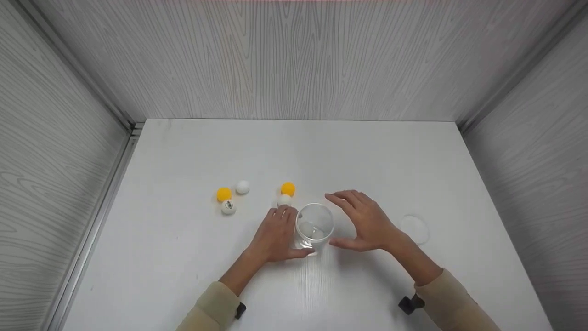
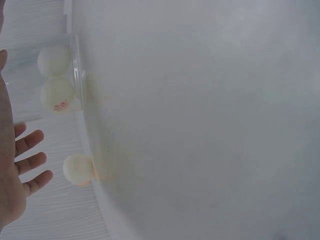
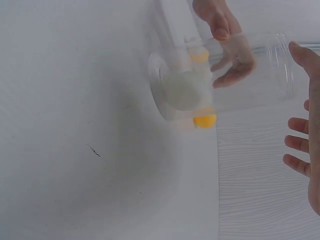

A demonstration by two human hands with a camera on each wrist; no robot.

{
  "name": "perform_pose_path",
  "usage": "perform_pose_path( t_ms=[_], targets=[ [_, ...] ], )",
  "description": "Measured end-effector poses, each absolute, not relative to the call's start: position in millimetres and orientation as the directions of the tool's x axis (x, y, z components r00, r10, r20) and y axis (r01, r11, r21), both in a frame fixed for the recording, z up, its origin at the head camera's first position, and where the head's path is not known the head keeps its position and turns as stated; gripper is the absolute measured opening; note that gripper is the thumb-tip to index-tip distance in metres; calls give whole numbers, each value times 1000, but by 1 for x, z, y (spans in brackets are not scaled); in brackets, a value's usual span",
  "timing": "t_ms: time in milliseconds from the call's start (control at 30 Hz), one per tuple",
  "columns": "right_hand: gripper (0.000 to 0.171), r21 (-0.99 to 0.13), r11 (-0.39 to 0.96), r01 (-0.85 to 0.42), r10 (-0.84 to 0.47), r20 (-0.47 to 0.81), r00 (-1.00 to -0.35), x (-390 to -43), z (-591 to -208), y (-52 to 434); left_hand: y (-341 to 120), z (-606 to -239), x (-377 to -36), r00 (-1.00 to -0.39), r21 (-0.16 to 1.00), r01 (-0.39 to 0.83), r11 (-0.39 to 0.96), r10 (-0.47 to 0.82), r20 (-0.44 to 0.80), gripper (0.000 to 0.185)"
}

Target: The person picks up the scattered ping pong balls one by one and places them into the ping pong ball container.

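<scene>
Nearest you, your beige sleeves (image 1: 213, 308) reach over the white table (image 1: 280, 299). Your left hand (image 1: 274, 236), fingers relaxed, curves about the left of the clear jar (image 1: 318, 212); whether it touches, I cannot tell. Your right hand (image 1: 367, 225), released, spreads just beside the jar's right. The jar stands upright between them, white table-tennis balls (image 2: 57, 94) at its bottom. A clear disc (image 1: 414, 216) lies past your right wrist. Farther out, an orange ball (image 1: 288, 188) touches a white ball (image 1: 285, 200); leftward lie three more balls (image 1: 223, 194).

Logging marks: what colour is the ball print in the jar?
Reddish print, clearest in the left wrist view.
</scene>
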State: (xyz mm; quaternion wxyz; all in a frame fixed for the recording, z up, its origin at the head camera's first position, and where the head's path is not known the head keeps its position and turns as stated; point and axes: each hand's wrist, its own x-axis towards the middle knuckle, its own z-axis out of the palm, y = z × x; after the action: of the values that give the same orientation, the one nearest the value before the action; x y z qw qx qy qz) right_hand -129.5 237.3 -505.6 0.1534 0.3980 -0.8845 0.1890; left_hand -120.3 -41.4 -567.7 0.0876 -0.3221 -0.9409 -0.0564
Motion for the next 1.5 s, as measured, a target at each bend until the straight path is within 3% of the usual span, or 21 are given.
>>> perform_pose_path(
  t_ms=[1067, 1500],
  targets=[
    [100, -223, 710, -668, -564, 389, -729, -122, -538, 230, -42, -570, -121, -755, 28, 630, 776, 603, 260, 93],
    [90, -183, 699, -691, -580, 419, -698, -123, -549, 223, -42, -570, -121, -771, 35, 620, 784, 602, 207, 93]
  ],
)
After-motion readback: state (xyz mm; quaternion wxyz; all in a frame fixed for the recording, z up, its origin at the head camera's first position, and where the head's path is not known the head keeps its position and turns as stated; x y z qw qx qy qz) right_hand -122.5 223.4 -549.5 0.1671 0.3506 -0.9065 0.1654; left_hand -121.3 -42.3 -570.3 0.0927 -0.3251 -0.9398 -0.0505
